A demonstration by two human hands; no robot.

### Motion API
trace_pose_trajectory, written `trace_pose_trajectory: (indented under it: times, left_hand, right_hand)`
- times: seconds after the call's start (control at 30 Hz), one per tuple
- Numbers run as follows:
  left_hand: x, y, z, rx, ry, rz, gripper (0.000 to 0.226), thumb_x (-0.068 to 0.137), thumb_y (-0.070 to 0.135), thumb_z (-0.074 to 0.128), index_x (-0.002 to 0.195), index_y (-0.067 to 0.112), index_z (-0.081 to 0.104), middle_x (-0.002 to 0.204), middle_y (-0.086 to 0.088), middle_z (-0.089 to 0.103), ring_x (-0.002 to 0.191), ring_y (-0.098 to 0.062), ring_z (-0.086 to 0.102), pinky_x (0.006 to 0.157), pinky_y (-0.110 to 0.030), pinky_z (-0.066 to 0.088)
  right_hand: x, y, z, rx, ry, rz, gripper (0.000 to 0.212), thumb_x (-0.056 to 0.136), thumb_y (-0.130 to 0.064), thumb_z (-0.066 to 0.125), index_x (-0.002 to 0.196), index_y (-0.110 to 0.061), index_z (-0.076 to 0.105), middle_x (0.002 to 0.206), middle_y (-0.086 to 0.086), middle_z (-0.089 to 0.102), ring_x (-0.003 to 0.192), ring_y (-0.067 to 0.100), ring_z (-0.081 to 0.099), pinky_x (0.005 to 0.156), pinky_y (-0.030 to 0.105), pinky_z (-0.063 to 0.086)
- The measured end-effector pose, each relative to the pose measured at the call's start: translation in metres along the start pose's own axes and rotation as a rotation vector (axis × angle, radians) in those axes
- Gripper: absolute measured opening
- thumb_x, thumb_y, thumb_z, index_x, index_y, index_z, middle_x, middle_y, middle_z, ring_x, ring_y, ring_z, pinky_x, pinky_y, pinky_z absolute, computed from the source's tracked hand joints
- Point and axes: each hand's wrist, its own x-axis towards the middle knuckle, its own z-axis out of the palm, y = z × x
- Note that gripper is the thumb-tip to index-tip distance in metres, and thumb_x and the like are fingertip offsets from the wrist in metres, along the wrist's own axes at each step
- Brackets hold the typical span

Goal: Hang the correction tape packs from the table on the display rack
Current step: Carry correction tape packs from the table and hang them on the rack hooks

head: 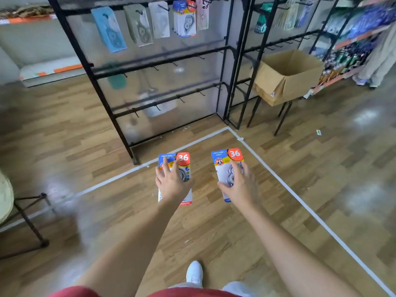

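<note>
Illumination: bright, even indoor light from overhead.
Glare: pale washed-out patches on the glossy wooden floor [364,116] toward its right edge, and again at its left edge beside the table [4,196].
Shadows: soft and faint; no hard-edged shadow under the arms.
Sharpest zone: the left pack [183,157] and right pack [234,154], held in the left hand [171,183] and right hand [242,185]; large print legible.
Motion blur: the display rack [116,125] shows doubled bars; hung packs [109,28] are smeared; the upper right corner is streaked.
Distortion: wide-angle; rack posts lean outward, and the white floor tape [300,199] splays toward the frame edges.
</note>
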Motion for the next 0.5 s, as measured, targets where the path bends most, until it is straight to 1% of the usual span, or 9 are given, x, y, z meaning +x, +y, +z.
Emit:
trace_pose_trajectory:
  times: [0.07, 0.13, 0.27, 0.4, 0.5]
  left_hand:
    - [0.025, 0.015, -0.001, 0.009, 0.014, 0.006, 0.076, 0.081, 0.032, 0.065, 0.146, 0.028, 0.026, 0.159, -0.006, 0.003, 0.144, -0.035, -0.001, 0.114, -0.045, 0.008]
    - [0.047, 0.029, 0.000, 0.018, 0.023, 0.010, 0.076, 0.081, 0.032, 0.065, 0.146, 0.028, 0.026, 0.159, -0.006, 0.004, 0.144, -0.035, 0.000, 0.114, -0.045, 0.009]
    - [0.093, 0.058, 0.003, 0.008, 0.053, -0.012, 0.076, 0.082, 0.031, 0.065, 0.147, 0.029, 0.025, 0.159, -0.005, 0.002, 0.144, -0.035, -0.002, 0.114, -0.046, 0.008]
    - [0.145, 0.096, 0.014, -0.021, 0.125, -0.047, 0.074, 0.083, 0.031, 0.065, 0.147, 0.028, 0.027, 0.159, -0.006, 0.003, 0.144, -0.035, -0.002, 0.115, -0.046, 0.008]
    - [0.184, 0.131, 0.023, -0.033, 0.170, -0.066, 0.075, 0.083, 0.031, 0.066, 0.147, 0.029, 0.026, 0.159, -0.006, 0.002, 0.144, -0.035, -0.002, 0.114, -0.046, 0.008]
  right_hand:
    - [0.031, -0.002, 0.000, 0.023, 0.021, -0.010, 0.075, 0.073, -0.038, 0.074, 0.139, -0.021, 0.043, 0.137, 0.006, 0.040, 0.122, 0.029, 0.043, 0.095, 0.043, 0.040]
    - [0.059, -0.003, -0.001, 0.010, 0.037, -0.019, 0.076, 0.073, -0.040, 0.074, 0.139, -0.021, 0.043, 0.137, 0.006, 0.041, 0.119, 0.029, 0.045, 0.090, 0.043, 0.043]
    - [0.120, 0.001, -0.007, -0.006, 0.019, -0.066, 0.075, 0.079, -0.041, 0.069, 0.143, -0.021, 0.035, 0.145, 0.006, 0.034, 0.123, 0.027, 0.042, 0.094, 0.039, 0.039]
    - [0.195, 0.013, -0.017, 0.047, 0.010, -0.143, 0.074, 0.079, -0.040, 0.069, 0.142, -0.021, 0.035, 0.145, 0.005, 0.034, 0.124, 0.025, 0.041, 0.094, 0.037, 0.041]
    - [0.257, 0.026, -0.032, 0.047, 0.008, -0.196, 0.073, 0.080, -0.039, 0.069, 0.143, -0.020, 0.035, 0.146, 0.007, 0.032, 0.125, 0.026, 0.039, 0.096, 0.037, 0.039]
